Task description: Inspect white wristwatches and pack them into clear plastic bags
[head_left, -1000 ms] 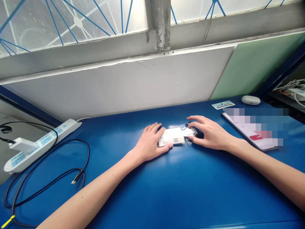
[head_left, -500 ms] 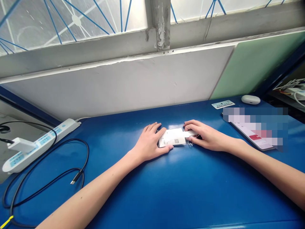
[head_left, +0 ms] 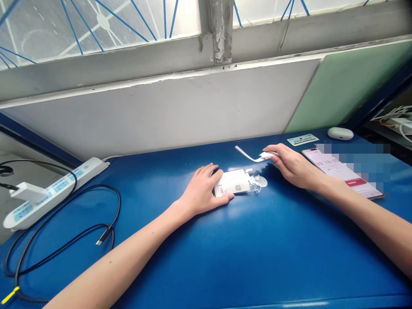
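White strip [head_left: 249,155], thin and curled, is pinched at one end by the right hand [head_left: 291,165] fingers [head_left: 280,149], its free end raised off the desk [head_left: 257,249]. Down-left of that pinch, the left hand [head_left: 201,191] holds a white packet [head_left: 232,182] flat between thumb and closed fingers. The packet has a printed code. A clear disc [head_left: 260,182] lies beside it. Reads as a pulling-apart step; further pull needs a firm hold-down.
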`<state>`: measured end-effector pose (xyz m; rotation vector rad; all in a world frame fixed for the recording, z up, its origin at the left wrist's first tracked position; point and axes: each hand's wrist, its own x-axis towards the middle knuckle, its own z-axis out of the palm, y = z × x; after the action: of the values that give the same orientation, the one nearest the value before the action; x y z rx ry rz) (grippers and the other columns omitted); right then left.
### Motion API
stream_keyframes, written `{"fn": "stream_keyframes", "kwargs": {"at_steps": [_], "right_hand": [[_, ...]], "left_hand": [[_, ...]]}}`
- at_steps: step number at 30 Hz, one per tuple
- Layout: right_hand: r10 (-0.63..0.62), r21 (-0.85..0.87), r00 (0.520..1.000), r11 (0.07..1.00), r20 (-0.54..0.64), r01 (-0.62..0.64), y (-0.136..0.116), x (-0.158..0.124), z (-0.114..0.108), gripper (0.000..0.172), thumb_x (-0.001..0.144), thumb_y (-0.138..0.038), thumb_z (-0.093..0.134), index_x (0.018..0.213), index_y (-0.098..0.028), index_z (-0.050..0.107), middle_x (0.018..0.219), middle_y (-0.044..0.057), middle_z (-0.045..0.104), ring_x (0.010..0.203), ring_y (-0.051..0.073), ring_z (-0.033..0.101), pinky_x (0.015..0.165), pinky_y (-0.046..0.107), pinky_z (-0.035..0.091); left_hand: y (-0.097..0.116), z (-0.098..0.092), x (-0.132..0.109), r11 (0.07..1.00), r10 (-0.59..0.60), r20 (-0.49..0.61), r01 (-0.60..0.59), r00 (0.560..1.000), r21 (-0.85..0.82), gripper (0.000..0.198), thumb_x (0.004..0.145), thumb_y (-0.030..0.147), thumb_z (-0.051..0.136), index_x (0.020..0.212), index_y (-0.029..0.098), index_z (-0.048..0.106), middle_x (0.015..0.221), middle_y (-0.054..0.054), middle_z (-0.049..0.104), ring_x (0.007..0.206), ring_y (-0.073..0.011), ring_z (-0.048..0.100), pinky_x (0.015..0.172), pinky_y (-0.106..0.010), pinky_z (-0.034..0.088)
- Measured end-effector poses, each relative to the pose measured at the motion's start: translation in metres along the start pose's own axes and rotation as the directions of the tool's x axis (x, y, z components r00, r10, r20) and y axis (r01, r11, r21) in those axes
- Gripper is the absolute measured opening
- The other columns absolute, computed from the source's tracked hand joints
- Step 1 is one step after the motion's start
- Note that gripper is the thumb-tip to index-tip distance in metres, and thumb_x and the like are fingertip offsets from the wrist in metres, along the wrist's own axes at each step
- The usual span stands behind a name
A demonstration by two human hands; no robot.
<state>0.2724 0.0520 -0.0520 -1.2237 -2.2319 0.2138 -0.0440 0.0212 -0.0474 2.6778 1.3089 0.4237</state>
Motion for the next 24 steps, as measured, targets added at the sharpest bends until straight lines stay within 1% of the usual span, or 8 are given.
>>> {"fn": "stream_keyframes", "kwargs": {"at_steps": [3,7,11,15,18,21,23,24], "right_hand": [[0.037,0.003,0.998,0.999,-0.053,-0.037,0.005,-0.001,0.0,0.035,0.102,-0.039,0.035,0.128,-0.022,0.052,0.118,0.014,0.064,0.106,0.03,0.064,0.092,0.046,0.051],[0.062,0.016,0.994,0.998,-0.096,-0.06,0.004,-0.003,0.004,0.04,0.101,-0.041,0.04,0.135,-0.02,0.047,0.109,0.013,0.066,0.091,0.028,0.067,0.082,0.044,0.055],[-0.053,0.012,0.996,0.998,-0.071,0.054,-0.009,-0.004,0.007,0.037,0.102,-0.035,0.04,0.136,-0.023,0.048,0.112,0.012,0.065,0.088,0.025,0.067,0.079,0.04,0.055],[-0.161,-0.002,0.987,0.987,0.008,0.161,-0.027,-0.007,0.008,0.036,0.101,-0.031,0.042,0.135,-0.026,0.052,0.119,0.012,0.065,0.102,0.027,0.067,0.086,0.04,0.055],[-0.225,0.024,0.974,0.974,0.034,0.224,-0.036,-0.009,0.01,0.035,0.101,-0.027,0.043,0.134,-0.025,0.053,0.12,0.012,0.066,0.104,0.026,0.067,0.087,0.04,0.055],[-0.281,0.064,0.959,0.958,0.037,0.279,-0.04,-0.01,0.014,0.032,0.1,-0.026,0.044,0.129,-0.025,0.057,0.115,0.012,0.069,0.099,0.026,0.069,0.084,0.04,0.056],[-0.298,0.092,0.955,0.951,0.015,0.295,-0.042,-0.01,0.016,0.03,0.099,-0.026,0.046,0.126,-0.026,0.06,0.112,0.011,0.071,0.097,0.025,0.069,0.082,0.04,0.057],[-0.302,0.108,0.953,0.948,0.004,0.3,-0.043,-0.01,0.016,0.029,0.099,-0.026,0.047,0.125,-0.026,0.06,0.112,0.01,0.071,0.097,0.025,0.07,0.083,0.04,0.057]], "left_hand": [[0.0,-0.001,0.0,1.0,0.006,0.031,-0.007,0.999,0.012,0.07,0.084,0.063,0.062,0.132,0.011,0.056,0.145,-0.023,0.049,0.14,-0.042,0.04,0.113,-0.057,0.035],[0.0,-0.002,0.0,1.0,0.004,0.052,-0.005,0.999,0.008,0.075,0.088,0.066,0.056,0.138,0.011,0.051,0.147,-0.023,0.047,0.141,-0.0417,0.037,0.114,-0.058,0.032],[0.0,-0.002,-0.001,1.0,-0.008,0.027,0.009,1.0,-0.03,0.07,0.096,0.058,0.046,0.147,0.01,0.039,0.151,-0.022,0.044,0.143,-0.0377,0.037,0.116,-0.056,0.031],[0.002,-0.002,-0.001,0.998,-0.003,-0.107,-0.003,0.994,-0.06,0.064,0.099,0.048,0.043,0.149,0.009,0.033,0.156,-0.022,0.035,0.146,-0.0327,0.033,0.115,-0.05,0.035],[0.008,-0.003,-0.001,0.997,0.07,-0.231,-0.078,0.97,-0.026,0.059,0.096,0.042,0.049,0.146,0.011,0.039,0.154,-0.022,0.038,0.144,-0.0326,0.035,0.114,-0.05,0.038],[0.018,-0.002,0.0,0.978,0.208,-0.294,-0.189,0.933,0.092,0.049,0.094,0.038,0.054,0.134,0.01,0.053,0.144,-0.021,0.051,0.142,-0.0356,0.039,0.115,-0.053,0.035],[0.025,-0.001,0.001,0.958,0.277,-0.274,-0.244,0.921,0.148,0.034,0.095,0.036,0.053,0.121,0.017,0.063,0.122,-0.014,0.067,0.132,-0.0337,0.05,0.115,-0.053,0.034],[0.028,-0.001,0.001,0.95,0.3,-0.253,-0.264,0.92,0.167,0.028,0.097,0.032,0.051,0.115,0.018,0.066,0.111,-0.011,0.071,0.126,-0.0316,0.056,0.115,-0.052,0.034]]}}
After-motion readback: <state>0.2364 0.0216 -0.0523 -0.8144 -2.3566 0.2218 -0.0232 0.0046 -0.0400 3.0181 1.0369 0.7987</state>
